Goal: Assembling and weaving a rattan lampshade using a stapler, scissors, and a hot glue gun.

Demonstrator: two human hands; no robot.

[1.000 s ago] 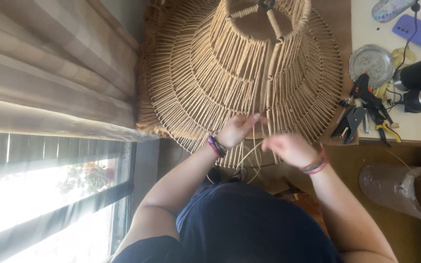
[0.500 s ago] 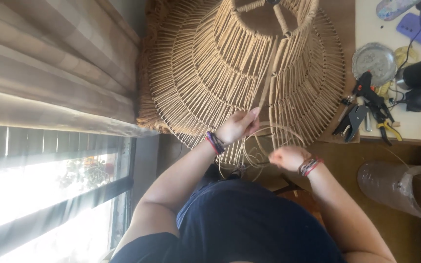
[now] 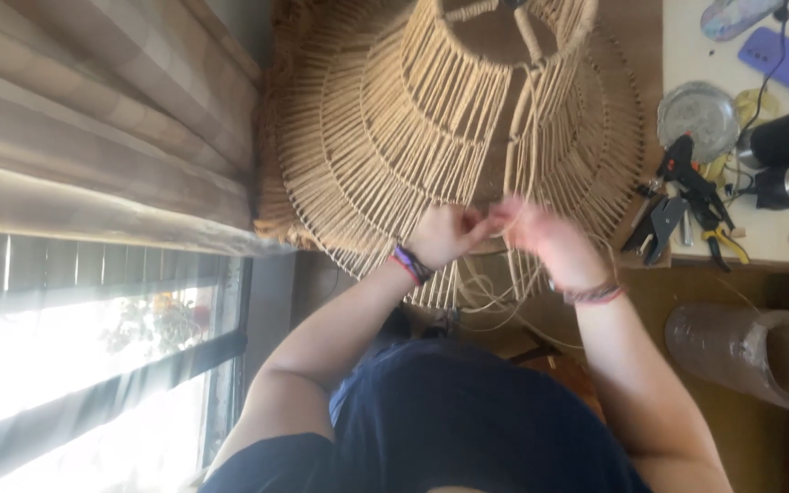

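Here, both hands, left hand [image 3: 445,233] and right hand [image 3: 541,237], together, pinching cord [image 3: 495,301] against woven lampshade [image 3: 431,128].

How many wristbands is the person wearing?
2 wrists carry bands. One, purple and red, sits on the left wrist beside the woven lampshade; the other, thin and reddish, circles the right wrist. Each may be several strands stacked; blur hides that.

A home craft room: curtained window [image 3: 93,301], tool-strewn worktable [image 3: 687,210], woven lampshade [image 3: 449,119].
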